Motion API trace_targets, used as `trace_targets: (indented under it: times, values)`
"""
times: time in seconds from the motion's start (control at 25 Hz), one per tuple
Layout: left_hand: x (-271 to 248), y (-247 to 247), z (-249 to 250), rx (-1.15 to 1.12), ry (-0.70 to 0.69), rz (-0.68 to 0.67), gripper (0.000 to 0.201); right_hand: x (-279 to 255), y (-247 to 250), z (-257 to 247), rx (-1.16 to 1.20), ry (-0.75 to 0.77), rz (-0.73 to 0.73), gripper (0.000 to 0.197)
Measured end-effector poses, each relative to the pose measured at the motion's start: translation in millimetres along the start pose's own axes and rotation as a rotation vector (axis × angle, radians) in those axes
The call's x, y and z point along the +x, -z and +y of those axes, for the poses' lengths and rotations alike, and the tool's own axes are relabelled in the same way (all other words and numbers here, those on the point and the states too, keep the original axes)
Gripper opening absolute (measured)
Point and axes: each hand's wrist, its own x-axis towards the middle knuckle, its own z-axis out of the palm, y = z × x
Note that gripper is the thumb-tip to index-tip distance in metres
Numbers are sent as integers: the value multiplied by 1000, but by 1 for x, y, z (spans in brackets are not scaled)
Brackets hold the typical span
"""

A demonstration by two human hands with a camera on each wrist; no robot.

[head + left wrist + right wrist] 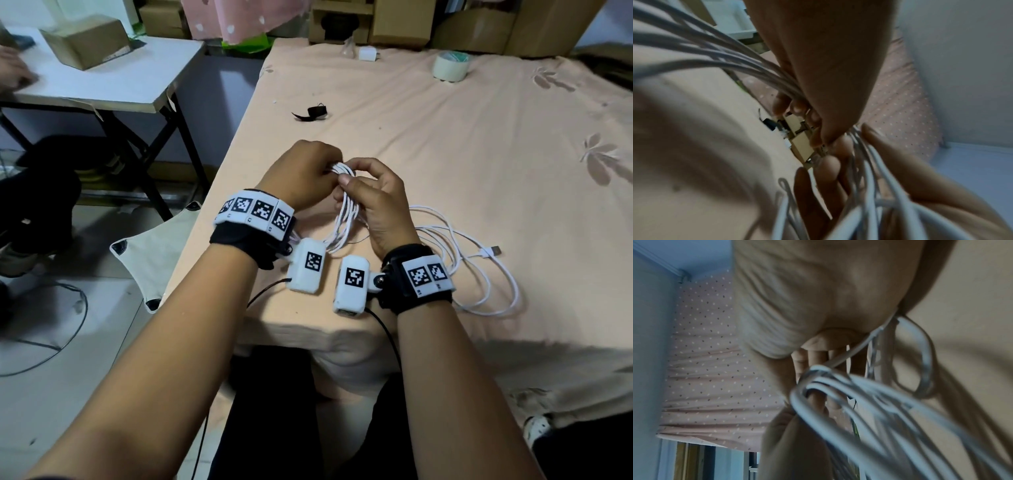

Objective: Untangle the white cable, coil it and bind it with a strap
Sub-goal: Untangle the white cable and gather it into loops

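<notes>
The white cable (346, 212) hangs as a bundle of several loops between my two hands, above the near left part of the table. My left hand (301, 174) grips the top of the bundle, fingers curled round the strands (764, 68). My right hand (373, 195) pinches the same loops from the right; its wrist view shows the strands (838, 386) blurred against the fingers. The cable's loose part (479, 274) lies in wide curves on the cloth to the right, ending in a USB plug (491, 250). The black strap (313, 113) lies farther back on the table.
A peach cloth covers the table (479, 137). A tape roll (450, 66) and a white charger block (368, 54) sit at the far edge before cardboard boxes. To the left stands a white folding table (113, 78) with a box, where another person's hand (15, 77) rests.
</notes>
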Motion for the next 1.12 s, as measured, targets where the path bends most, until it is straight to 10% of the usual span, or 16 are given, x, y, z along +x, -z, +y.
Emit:
trace_targets:
  times: [0.56, 1.12]
  values:
    - [1, -32, -43, -935, 435, 236, 38, 11, 1, 13, -193, 22, 72, 16]
    - [-5, -22, -24, -1074, 466, 294, 26, 22, 1, 26, -434, 109, 99, 5]
